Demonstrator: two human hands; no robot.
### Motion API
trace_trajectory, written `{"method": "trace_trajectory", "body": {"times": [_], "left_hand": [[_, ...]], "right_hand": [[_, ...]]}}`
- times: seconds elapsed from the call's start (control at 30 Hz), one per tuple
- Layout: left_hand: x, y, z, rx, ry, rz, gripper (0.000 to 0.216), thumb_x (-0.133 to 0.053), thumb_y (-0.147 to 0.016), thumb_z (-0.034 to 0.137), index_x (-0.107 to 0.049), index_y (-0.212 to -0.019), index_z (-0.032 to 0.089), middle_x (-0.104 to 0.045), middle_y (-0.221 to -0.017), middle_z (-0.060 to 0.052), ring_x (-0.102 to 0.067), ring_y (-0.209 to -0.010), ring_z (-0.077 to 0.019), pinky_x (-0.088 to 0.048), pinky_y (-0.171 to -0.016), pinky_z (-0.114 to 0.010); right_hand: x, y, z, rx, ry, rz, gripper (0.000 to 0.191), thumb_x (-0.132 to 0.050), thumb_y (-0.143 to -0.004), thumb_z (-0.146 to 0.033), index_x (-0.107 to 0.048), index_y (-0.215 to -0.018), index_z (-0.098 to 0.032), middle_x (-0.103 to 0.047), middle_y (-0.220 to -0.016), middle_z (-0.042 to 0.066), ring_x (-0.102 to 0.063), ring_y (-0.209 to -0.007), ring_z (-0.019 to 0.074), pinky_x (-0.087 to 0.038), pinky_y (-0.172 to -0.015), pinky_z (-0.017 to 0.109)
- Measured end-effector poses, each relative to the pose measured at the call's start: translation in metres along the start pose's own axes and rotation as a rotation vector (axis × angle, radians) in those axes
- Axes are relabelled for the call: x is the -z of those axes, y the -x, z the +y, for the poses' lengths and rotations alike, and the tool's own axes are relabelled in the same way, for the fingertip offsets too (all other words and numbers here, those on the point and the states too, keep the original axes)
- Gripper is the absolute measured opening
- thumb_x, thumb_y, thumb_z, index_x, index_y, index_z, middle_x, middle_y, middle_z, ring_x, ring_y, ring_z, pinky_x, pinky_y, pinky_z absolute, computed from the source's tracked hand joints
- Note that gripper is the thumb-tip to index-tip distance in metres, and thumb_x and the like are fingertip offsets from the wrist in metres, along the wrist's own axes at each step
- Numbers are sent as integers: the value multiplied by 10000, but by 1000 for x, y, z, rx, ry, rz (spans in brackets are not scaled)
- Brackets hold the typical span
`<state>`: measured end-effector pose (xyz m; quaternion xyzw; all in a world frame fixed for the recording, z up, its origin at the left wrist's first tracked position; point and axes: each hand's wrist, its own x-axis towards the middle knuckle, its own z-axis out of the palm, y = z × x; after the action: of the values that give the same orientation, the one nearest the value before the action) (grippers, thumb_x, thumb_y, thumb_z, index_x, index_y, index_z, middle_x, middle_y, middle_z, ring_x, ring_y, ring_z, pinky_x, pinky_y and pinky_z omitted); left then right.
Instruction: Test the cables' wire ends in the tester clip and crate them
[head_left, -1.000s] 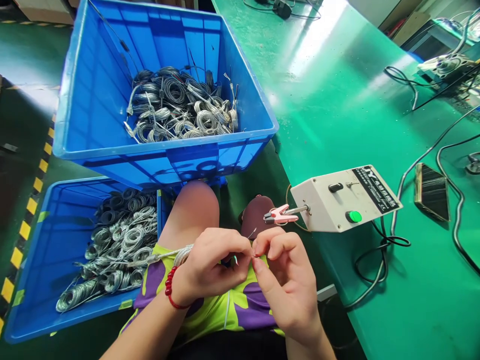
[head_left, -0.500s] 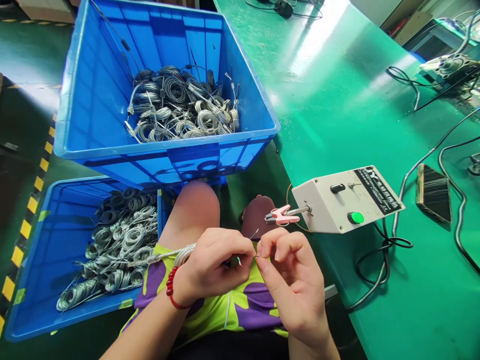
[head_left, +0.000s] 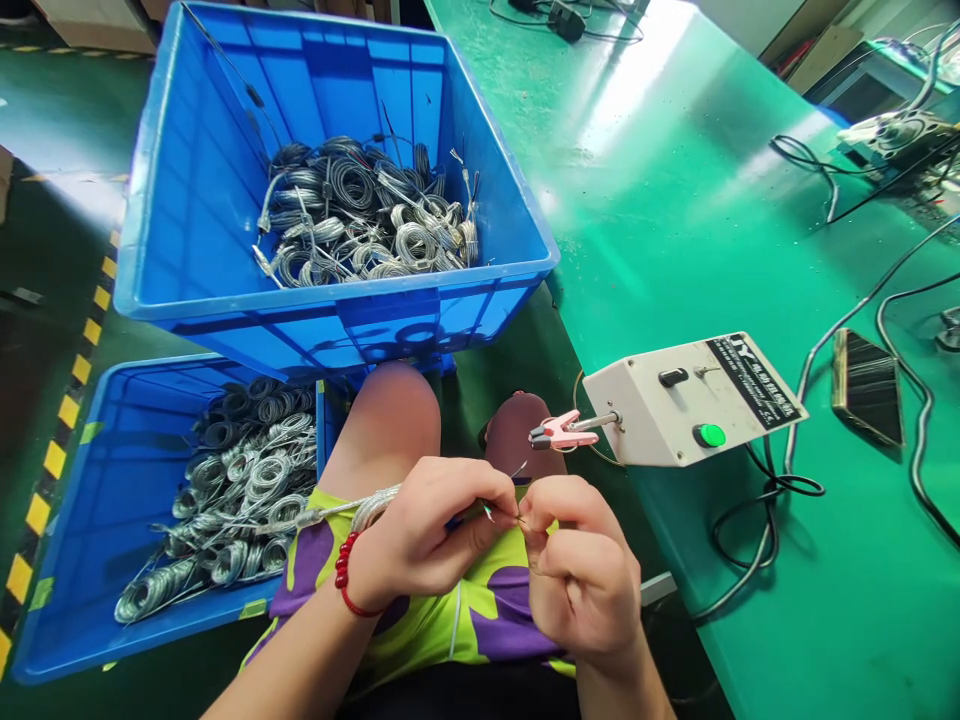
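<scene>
My left hand [head_left: 450, 520], with a red bead bracelet [head_left: 343, 565] at the wrist, is closed on the end of a silvery cable [head_left: 377, 507]. The coil of that cable sits beside the wrist, partly hidden by the hand. Thin wire ends [head_left: 489, 513] poke out past the left fingers, one with a green tint. My right hand [head_left: 581, 560] has thumb and forefinger pinched on a fine wire tip, right against the left fingertips. Just beyond the hands, a pink clip [head_left: 564, 432] on a metal shaft points toward them from a white control box [head_left: 694, 400].
A large blue bin [head_left: 345, 290] holds coiled cables [head_left: 352, 215]. Lower left, a second blue bin [head_left: 67, 600] holds more coils [head_left: 259, 480]. The green table [head_left: 840, 620] lies to the right, with a dark phone-like slab [head_left: 868, 388] and loose black cords [head_left: 769, 490] on it.
My right hand has rolled inward, its fingers curling into a tighter pinch at the wire tip. My left hand has shifted slightly right.
</scene>
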<state>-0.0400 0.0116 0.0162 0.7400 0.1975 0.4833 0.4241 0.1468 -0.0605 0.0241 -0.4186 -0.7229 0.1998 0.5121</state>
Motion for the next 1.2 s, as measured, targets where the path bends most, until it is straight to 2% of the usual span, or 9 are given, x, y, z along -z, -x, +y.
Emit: {"method": "trace_trajectory", "body": {"times": [0.17, 0.27, 0.37, 0.47, 0.53, 0.67, 0.77, 0.9, 1.2], "left_hand": [[0, 0, 1, 54, 39, -22, 224, -578, -1213, 334, -636, -1032, 215, -714, -804, -1, -593, -665, -125, -441, -636, -234], [0, 2, 1, 64, 37, -18, 231, -590, -1211, 342, -640, -1026, 214, -725, -812, -4, -604, -669, -129, -447, -641, -237], [0, 4, 0, 64, 6, 21, 242, -599, -1206, 355, -648, -1013, 216, -702, -798, 3, -569, -640, -128, -450, -625, -239], [1, 5, -2, 32, -15, 65, 216, -611, -1197, 338, -650, -1023, 218, -695, -797, 3, -548, -617, -127, -445, -600, -241], [0, 5, -3, -4, -9, 74, 175, -617, -1187, 294, -649, -1033, 217, -703, -792, 0, -572, -619, -128, -449, -600, -240], [-2, 4, -4, -58, -15, 85, 102, -613, -1158, 194, -650, -1066, 218, -717, -783, -2, -633, -633, -132, -478, -608, -229], [-3, 3, -3, -78, -58, 80, 105, -595, -1158, 186, -644, -1072, 220, -708, -766, 3, -613, -611, -131, -484, -609, -237], [-4, 2, -3, -84, -94, 66, 106, -591, -1165, 187, -626, -1072, 224, -693, -753, 17, -587, -588, -120, -457, -595, -234], [-6, 2, -6, -95, -99, 57, 102, -581, -1152, 173, -620, -1076, 228, -683, -744, 18, -562, -584, -123, -442, -589, -237]], "right_hand": [[-4, -3, 3, 167, 167, 57, 390, -536, -877, 144, -614, -963, -229, -653, -1095, 40, -685, -961, 182, -672, -753, 334], [-7, -2, 5, 196, 173, 87, 377, -552, -883, 139, -629, -961, -222, -676, -1114, 41, -723, -986, 181, -711, -791, 339], [-5, 3, 9, 184, 184, 137, 370, -559, -896, 124, -618, -931, -239, -682, -1083, 29, -738, -952, 181, -722, -757, 346], [-3, 7, 10, 117, 149, 113, 355, -604, -909, 77, -625, -968, -273, -694, -1052, 21, -751, -926, 202, -706, -736, 377], [-4, 6, 7, 26, 46, 99, 357, -637, -928, 41, -635, -1049, -295, -696, -1029, 23, -744, -910, 218, -686, -749, 401], [-9, -2, -11, -315, -275, 205, 269, -637, -1041, -58, -602, -1142, -305, -662, -1025, 39, -689, -921, 227, -638, -794, 395], [-9, -8, -23, -485, -409, 171, 188, -632, -1089, -104, -601, -1107, -288, -632, -1078, 50, -660, -954, 210, -599, -817, 343], [-5, -12, -28, -538, -453, 118, 178, -655, -1094, -118, -587, -1076, -282, -618, -1091, 45, -643, -966, 196, -574, -833, 307], [-3, -14, -29, -559, -471, 138, 203, -675, -1099, -149, -543, -1006, -272, -613, -1003, 36, -646, -896, 198, -559, -756, 300]]}}
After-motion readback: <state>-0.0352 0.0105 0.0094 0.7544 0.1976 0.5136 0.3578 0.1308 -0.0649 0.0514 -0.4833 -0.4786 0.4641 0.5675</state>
